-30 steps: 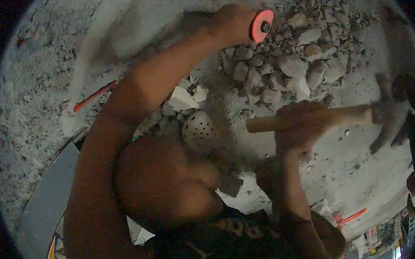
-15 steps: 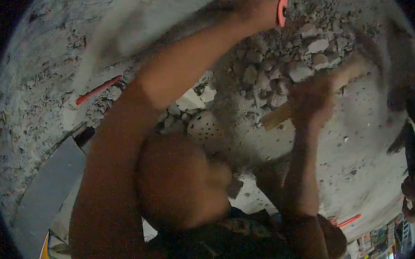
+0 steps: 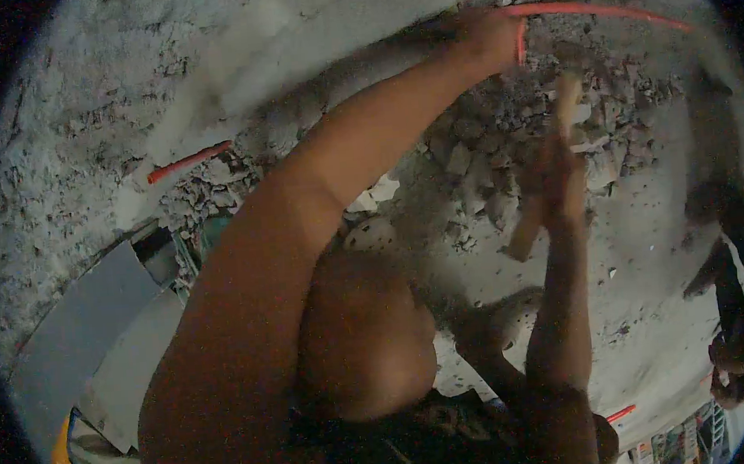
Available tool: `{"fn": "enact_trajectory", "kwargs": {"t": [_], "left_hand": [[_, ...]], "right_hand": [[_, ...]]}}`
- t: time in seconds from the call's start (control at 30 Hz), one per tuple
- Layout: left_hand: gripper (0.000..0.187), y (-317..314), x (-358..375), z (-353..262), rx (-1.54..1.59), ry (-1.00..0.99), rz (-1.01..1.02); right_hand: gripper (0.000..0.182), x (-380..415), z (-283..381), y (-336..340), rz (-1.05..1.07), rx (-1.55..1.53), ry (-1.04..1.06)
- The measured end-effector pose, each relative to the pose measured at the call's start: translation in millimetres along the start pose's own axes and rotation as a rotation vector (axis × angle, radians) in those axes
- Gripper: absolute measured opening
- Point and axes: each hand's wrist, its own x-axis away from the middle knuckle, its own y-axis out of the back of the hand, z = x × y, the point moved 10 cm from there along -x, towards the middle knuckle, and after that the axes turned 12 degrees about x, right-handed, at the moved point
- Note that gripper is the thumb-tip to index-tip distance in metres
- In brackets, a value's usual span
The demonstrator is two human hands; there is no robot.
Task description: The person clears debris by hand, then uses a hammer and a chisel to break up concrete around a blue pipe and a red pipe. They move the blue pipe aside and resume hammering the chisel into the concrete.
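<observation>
My left hand (image 3: 490,41) reaches to the upper middle, closed beside an upright orange-red guard (image 3: 521,42); what its fingers grip behind the guard is hard to see. My right hand (image 3: 561,186), blurred, is wrapped round a wooden handle (image 3: 523,235), whose lower end sticks out below the fist. A pale, blurred wooden length (image 3: 568,102) rises above that fist. Broken stone rubble (image 3: 470,160) lies around and between the hands. A rounded, blurred skin-coloured form (image 3: 366,336) hides part of the lower middle.
A red hose (image 3: 607,11) curves across the top right. A short red tube (image 3: 190,161) lies by rough wall debris at left, above a grey panel (image 3: 85,317). A round piece with holes (image 3: 370,234) sits near the middle. Another person's dark limbs (image 3: 737,327) show at right.
The view has shifted, so the wall and tubes sit differently. My right hand has turned the wooden handle from a slant toward the upper right to a steeper angle. The left hand still holds on by the guard.
</observation>
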Motion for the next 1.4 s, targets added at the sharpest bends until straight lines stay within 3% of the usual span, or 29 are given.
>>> {"fn": "enact_trajectory", "kwargs": {"t": [0.07,0.1,0.17,0.2,0.23,0.3,0.33,0.43,0.5,0.6,0.63,0.67,0.7,0.77,0.87,1.0,1.07,1.13,1.2,1.27,1.33,1.4], "left_hand": [[0.032,9.2,4.8,-17.8,-0.049,-0.007,0.080],[0.032,12.5,1.5,-22.0,-0.051,-0.007,0.073],[0.010,9.7,10.4,-13.9,-0.087,0.114,0.115],[0.010,4.4,18.3,-10.8,-0.083,0.131,0.128],[0.012,2.7,17.2,-5.7,-0.094,0.168,0.139],[0.014,-5.6,2.9,7.2,-0.108,0.184,0.134],[0.016,-11.3,1.3,10.7,-0.166,0.121,0.087],[0.016,-11.6,-1.6,12.8,-0.142,0.060,0.012],[0.015,12.8,7.6,3.0,-0.065,0.065,-0.020],[0.020,65.1,89.6,-64.1,0.099,-0.107,0.052],[0.024,75.4,120.1,-72.8,0.181,-0.180,0.082],[0.029,55.9,160.5,-58.7,0.169,0.099,0.550],[0.027,57.0,191.2,-80.3,-0.162,0.060,0.719],[0.026,52.3,267.1,-66.6,0.134,0.174,0.556],[0.027,45.3,298.7,-67.7,0.080,0.194,0.725],[0.026,63.1,232.5,-103.5,0.220,0.202,0.563],[0.025,62.9,202.4,-116.8,0.065,-0.014,0.554],[0.025,63.1,183.6,-103.2,0.052,-0.013,0.506],[0.025,63.9,167.7,-92.4,0.037,-0.014,0.469],[0.029,58.2,162.2,-73.2,-0.114,0.089,0.521],[0.031,65.5,164.4,-65.6,-0.052,0.077,0.500],[0.032,66.7,170.6,-63.0,0.013,0.058,0.485]], "right_hand": [[0.035,25.6,-4.3,-25.4,0.149,0.102,-0.264],[0.035,22.4,-3.5,-16.6,0.153,0.105,-0.259],[0.035,8.1,5.0,19.7,0.073,0.075,-0.085],[0.032,9.2,18.0,31.2,0.028,-0.010,-0.051],[0.028,4.4,38.3,33.9,0.054,-0.291,0.022],[0.027,-10.8,46.1,35.0,0.120,-0.263,0.147],[0.024,-17.6,36.3,30.2,0.112,-0.182,0.172],[0.018,-26.3,-7.9,-1.2,0.057,0.640,0.142],[0.020,-7.4,3.6,-14.7,0.117,0.810,0.082],[0.020,1.7,-10.4,13.7,0.155,0.517,0.132],[0.022,10.3,-3.0,25.6,0.158,0.304,-0.015],[0.026,13.8,-0.7,30.7,0.155,0.084,-0.155],[0.026,10.8,5.9,34.0,0.151,0.077,-0.151],[0.031,5.2,18.2,53.6,0.037,0.232,-0.093],[0.032,-4.9,14.0,50.9,0.013,0.097,-0.081],[0.033,13.0,3.6,14.0,0.134,0.006,-0.210],[0.034,23.1,-2.7,-0.8,0.117,-0.050,-0.192],[0.035,27.3,-18.3,-0.3,0.073,0.045,-0.157],[0.039,49.8,-11.8,-29.9,0.163,-0.131,-0.211],[0.043,52.8,-34.0,-27.1,0.117,-0.240,-0.263],[0.044,59.0,-29.5,-31.8,0.160,0.010,-0.190],[0.044,72.8,-28.1,-37.9,0.151,-0.065,-0.200]]}}
